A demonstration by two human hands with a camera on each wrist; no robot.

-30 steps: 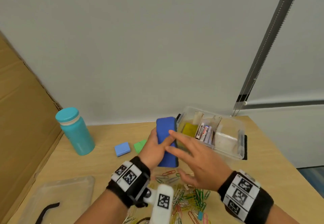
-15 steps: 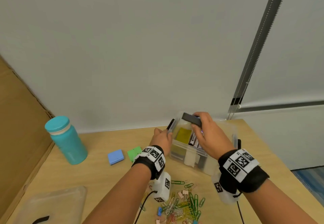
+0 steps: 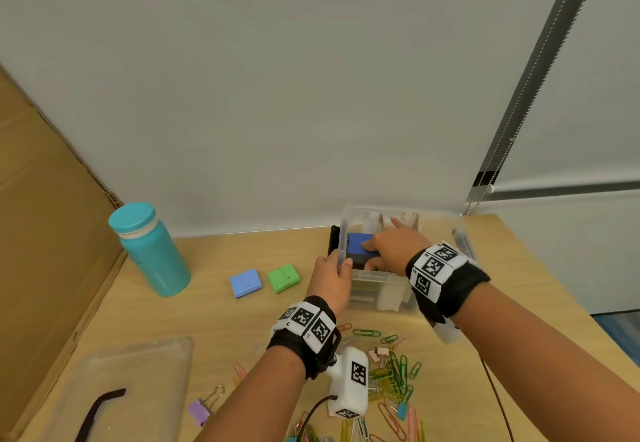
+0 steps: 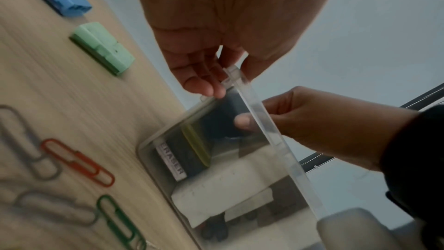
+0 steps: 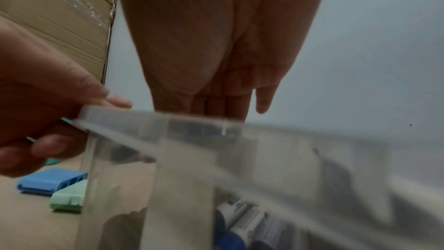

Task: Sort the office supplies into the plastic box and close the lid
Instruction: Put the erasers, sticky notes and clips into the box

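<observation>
Partway done. Clear plastic box (image 3: 381,298) at 1 o'clock on the table (image 3: 214,317), lid off. Inside already: a yellow-topped eraser (image 4: 192,145), markers (image 5: 242,221), some white blocks. Right hand (image 3: 391,247) inside the box, grip pinching the blue eraser (image 3: 358,244), thumb under and fingers on top, pushing it down at the left end. Left hand (image 3: 329,279) at the box's left rim, grip pinching that edge to hold it steady.

Still out on the table: blue case (image 3: 245,282) and green case (image 3: 283,278) at 10 o'clock, paper clips (image 3: 394,369) at 6 o'clock, purple binder clip (image 3: 200,410) at 7 o'clock. Clear lid (image 3: 138,372) at 8 o'clock, not yet on. Teal bottle (image 3: 149,251) at 10 o'clock, likely not for sorting.
</observation>
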